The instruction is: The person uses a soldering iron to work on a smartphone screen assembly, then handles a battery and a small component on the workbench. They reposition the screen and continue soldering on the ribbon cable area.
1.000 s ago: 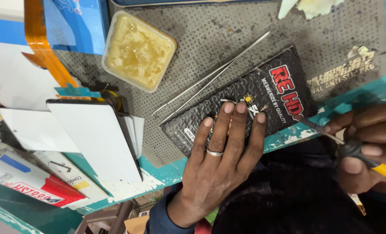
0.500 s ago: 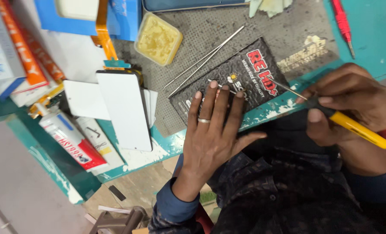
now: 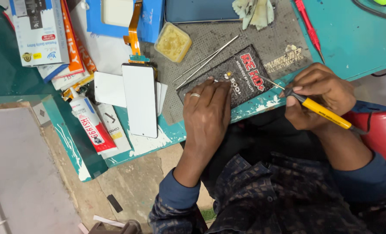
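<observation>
Head view, looking down on a teal workbench (image 3: 357,39). Left hand (image 3: 208,110) flat, palm down, fingers spread and pressing a black phone battery (image 3: 245,73) onto the grey mat (image 3: 266,39) near the bench's front edge. Right hand (image 3: 316,93) closed around a yellow-handled soldering iron (image 3: 323,113), tip resting at the battery's right edge. Metal tweezers (image 3: 206,60) just beside the battery; yellow flux tub (image 3: 172,42) and white phone display (image 3: 140,99) further left.
</observation>
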